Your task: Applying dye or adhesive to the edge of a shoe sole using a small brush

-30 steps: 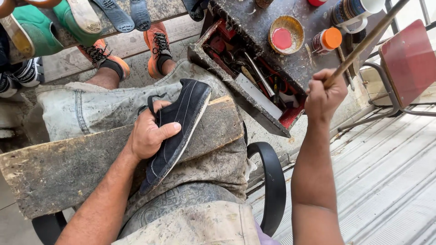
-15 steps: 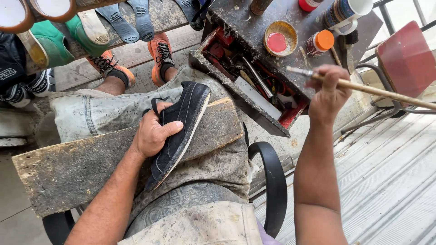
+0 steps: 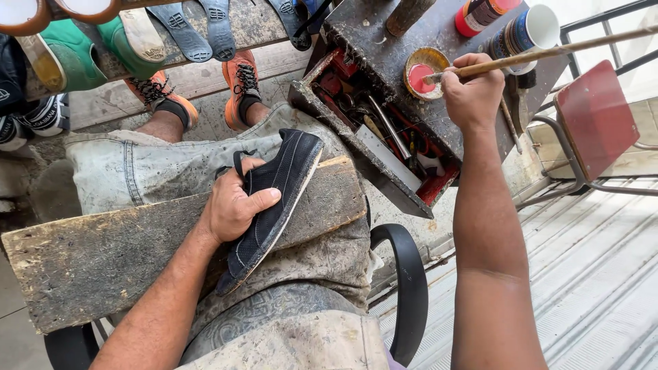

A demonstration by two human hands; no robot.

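Observation:
My left hand (image 3: 233, 205) grips a black shoe (image 3: 284, 188) and holds it on its side against a worn wooden board (image 3: 96, 253) laid across my lap. My right hand (image 3: 473, 92) is closed around a long wooden-handled brush (image 3: 548, 51). The brush tip rests in a small round tin (image 3: 425, 72) with red paste inside. That tin sits on a dark, stained wooden toolbox (image 3: 384, 48) to the right of my knees.
The open toolbox drawer (image 3: 391, 144) holds several tools. Cans and a white cup (image 3: 531, 27) stand on the box top. Shoe soles (image 3: 195, 27) and green shoes (image 3: 75, 58) lie on a bench ahead. A red stool (image 3: 596, 116) stands right, a chair armrest (image 3: 411, 288) beside my thigh.
My right hand has swung the brush from upright to nearly level and brought its tip down into the red tin. The left hand and shoe stay put on the board.

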